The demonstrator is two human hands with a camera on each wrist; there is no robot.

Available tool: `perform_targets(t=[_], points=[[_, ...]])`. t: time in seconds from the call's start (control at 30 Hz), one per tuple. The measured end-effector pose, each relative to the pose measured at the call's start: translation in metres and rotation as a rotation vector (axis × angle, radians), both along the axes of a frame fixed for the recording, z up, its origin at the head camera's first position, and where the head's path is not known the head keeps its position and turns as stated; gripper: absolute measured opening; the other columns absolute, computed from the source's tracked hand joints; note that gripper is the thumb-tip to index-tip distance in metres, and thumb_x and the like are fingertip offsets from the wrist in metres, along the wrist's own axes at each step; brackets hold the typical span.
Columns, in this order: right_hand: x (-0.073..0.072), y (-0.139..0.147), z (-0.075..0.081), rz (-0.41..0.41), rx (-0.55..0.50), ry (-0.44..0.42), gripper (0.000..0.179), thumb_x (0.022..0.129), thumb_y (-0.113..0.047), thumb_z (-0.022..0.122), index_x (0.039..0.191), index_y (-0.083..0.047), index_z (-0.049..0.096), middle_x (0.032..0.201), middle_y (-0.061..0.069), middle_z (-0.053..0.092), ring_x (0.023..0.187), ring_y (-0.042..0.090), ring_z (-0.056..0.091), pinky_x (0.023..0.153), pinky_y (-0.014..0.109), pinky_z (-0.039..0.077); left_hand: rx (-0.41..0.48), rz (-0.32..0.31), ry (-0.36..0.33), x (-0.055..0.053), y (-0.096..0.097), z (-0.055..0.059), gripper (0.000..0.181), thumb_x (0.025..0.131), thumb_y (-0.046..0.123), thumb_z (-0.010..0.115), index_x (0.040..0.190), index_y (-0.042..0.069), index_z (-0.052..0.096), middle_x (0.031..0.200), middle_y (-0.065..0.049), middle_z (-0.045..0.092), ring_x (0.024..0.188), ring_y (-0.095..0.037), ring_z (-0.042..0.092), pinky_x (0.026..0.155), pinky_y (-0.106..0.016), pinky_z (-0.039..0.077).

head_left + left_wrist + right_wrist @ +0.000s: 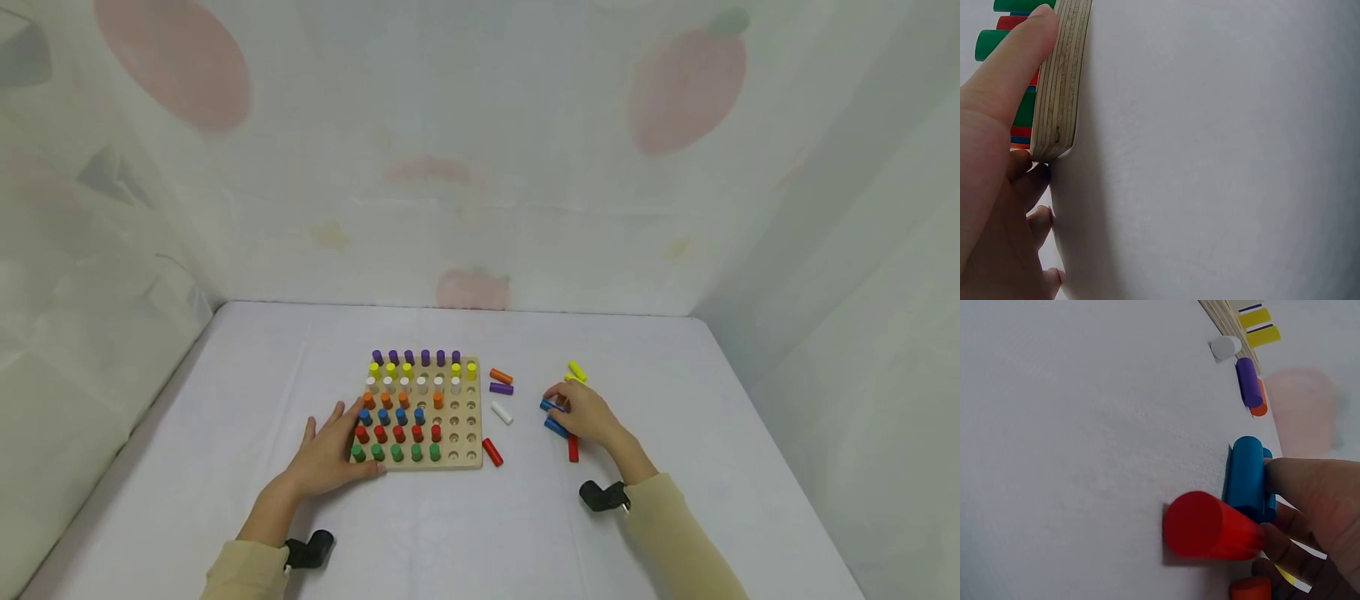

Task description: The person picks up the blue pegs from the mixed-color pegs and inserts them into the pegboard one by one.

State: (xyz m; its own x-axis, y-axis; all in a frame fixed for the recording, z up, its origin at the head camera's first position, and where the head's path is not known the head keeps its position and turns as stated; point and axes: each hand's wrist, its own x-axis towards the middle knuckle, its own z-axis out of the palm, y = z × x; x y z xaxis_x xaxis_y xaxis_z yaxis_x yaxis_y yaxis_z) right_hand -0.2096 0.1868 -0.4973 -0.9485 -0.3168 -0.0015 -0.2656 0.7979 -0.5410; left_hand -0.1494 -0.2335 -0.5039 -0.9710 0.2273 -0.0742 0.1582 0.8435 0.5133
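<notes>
Blue peg point(550, 405), lying right of the pegboard point(468, 462): the thumb and fingers of my right hand point(588, 415), the nearer one, pinch it, and its long axis points roughly toward the pegboard. A second blue peg point(556, 427) lies just beside it. My left hand point(326, 458), fingers spread, touches the pegboard's near left corner. Four blue pegs point(401, 417) stand upright in the pegboard, left of unfilled holes point(454, 421).

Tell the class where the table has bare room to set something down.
Bare: table between the forearms; the strip between board and backdrop; right of the right hand; a narrower gap between loose white peg and blue pegs. Crowded: around that hand, with yellow pegs and a red peg, and beside the board's right edge, amid loose pegs.
</notes>
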Motion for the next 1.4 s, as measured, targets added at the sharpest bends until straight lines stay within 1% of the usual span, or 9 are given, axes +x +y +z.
perform_targets(t=[0.17, 0.4, 0.53, 0.83, 1.03, 1.23, 1.4], points=[[0.000, -0.002, -0.001, -0.005, -0.003, -0.018, 0.020, 0.082, -0.014, 0.069, 0.102, -0.014, 0.065, 0.081, -0.003, 0.056, 0.071, 0.011, 0.048, 0.064, 0.025, 0.043, -0.003, -0.003, 0.004, 0.001, 0.000, 0.000, 0.115, 0.060, 0.064, 0.073, 0.146, 0.007, 0.022, 0.146, -0.020, 0.033, 0.138, -0.043, 0.014, 0.102, -0.069, -0.002], [0.000, -0.004, 0.000, -0.034, -0.006, -0.039, 0.021, 0.083, -0.016, 0.068, 0.103, -0.014, 0.065, 0.083, -0.003, 0.057, 0.071, 0.012, 0.049, 0.064, 0.024, 0.044, -0.003, 0.002, 0.001, 0.000, 0.000, -0.002, 0.116, 0.060, 0.065, 0.073, 0.146, 0.008, 0.022, 0.146, -0.019, 0.032, 0.138, -0.043, 0.013, 0.102, -0.069, -0.004], [-0.001, -0.004, -0.001, -0.054, -0.002, -0.032, 0.022, 0.084, -0.018, 0.066, 0.106, -0.015, 0.064, 0.086, -0.004, 0.058, 0.072, 0.011, 0.049, 0.063, 0.023, 0.044, -0.005, 0.003, -0.003, -0.001, 0.000, -0.002, 0.116, 0.060, 0.066, 0.072, 0.147, 0.008, 0.021, 0.146, -0.019, 0.032, 0.138, -0.043, 0.012, 0.102, -0.069, -0.004], [-0.002, -0.010, 0.008, -0.053, -0.030, 0.001, 0.026, 0.084, -0.018, 0.065, 0.110, -0.015, 0.062, 0.092, -0.003, 0.061, 0.075, 0.012, 0.051, 0.064, 0.023, 0.046, -0.007, 0.000, -0.009, -0.001, 0.001, 0.002, 0.115, 0.060, 0.064, 0.073, 0.146, 0.006, 0.022, 0.146, -0.019, 0.031, 0.138, -0.043, 0.012, 0.102, -0.069, -0.003], [-0.002, -0.018, 0.013, -0.039, -0.029, 0.052, 0.026, 0.084, -0.016, 0.065, 0.110, -0.016, 0.063, 0.092, -0.002, 0.061, 0.078, 0.011, 0.053, 0.066, 0.024, 0.048, -0.006, -0.002, -0.010, -0.001, 0.002, 0.005, 0.115, 0.061, 0.062, 0.074, 0.146, 0.005, 0.022, 0.146, -0.021, 0.032, 0.138, -0.044, 0.013, 0.102, -0.069, -0.003], [-0.002, -0.023, 0.011, 0.002, -0.057, 0.112, 0.026, 0.085, -0.013, 0.063, 0.112, -0.015, 0.062, 0.094, -0.003, 0.063, 0.081, 0.010, 0.056, 0.069, 0.025, 0.049, -0.006, -0.006, -0.001, 0.000, 0.002, 0.005, 0.114, 0.062, 0.061, 0.074, 0.146, 0.004, 0.023, 0.145, -0.021, 0.033, 0.137, -0.044, 0.013, 0.102, -0.069, -0.002], [-0.001, -0.029, 0.010, 0.007, -0.080, 0.127, 0.028, 0.086, -0.014, 0.062, 0.115, -0.015, 0.061, 0.097, -0.002, 0.063, 0.082, 0.010, 0.057, 0.072, 0.025, 0.050, -0.002, -0.003, 0.007, 0.001, 0.002, 0.005, 0.114, 0.061, 0.062, 0.074, 0.145, 0.004, 0.023, 0.145, -0.022, 0.033, 0.137, -0.045, 0.014, 0.102, -0.070, -0.002]])
